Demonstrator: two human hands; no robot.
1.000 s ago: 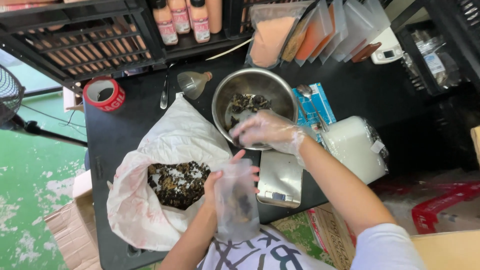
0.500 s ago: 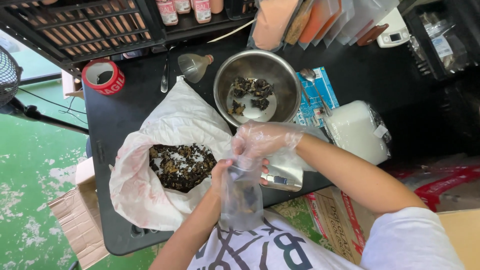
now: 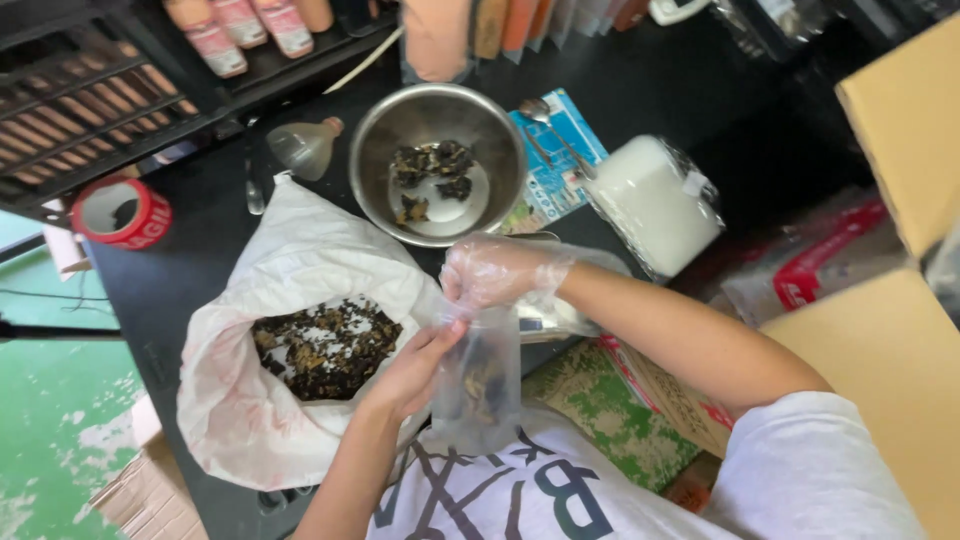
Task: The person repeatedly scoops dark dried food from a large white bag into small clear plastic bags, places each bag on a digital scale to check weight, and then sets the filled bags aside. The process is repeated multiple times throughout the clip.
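Right hand: the right hand (image 3: 497, 270) wears a thin, crinkled see-through glove; its fingers are pinched together on the top edge of the clear pouch.
Left hand: the left hand (image 3: 415, 368) is bare; thumb and fingers are closed on the pouch's left side near the mouth.
Clear pouch: one clear pouch (image 3: 478, 385), soft glossy plastic, tall and narrow, hangs upright between the two hands at the near edge of the table, just right of the white sack; dark shrivelled pieces show through its lower half.
White sack: one white sack (image 3: 270, 255), limp crumpled plastic, lies open on the left of the table; a heap of dark, flaky dried bits fills its mouth.
Steel bowl: one round steel bowl (image 3: 372, 140), shiny and smooth, sits far of the hands; a small cluster of dark pieces lies on its pale bottom.
Tape roll: one tape roll (image 3: 122, 212), red and white ring, lies at the far left.
Funnel: one clear funnel (image 3: 300, 148), conical, lies on its side just left of the bowl.
White packet: one white packet (image 3: 652, 203), blocky and wrapped in clear film, sits right of the bowl.
Table: one black table (image 3: 180, 290), matte and flat.
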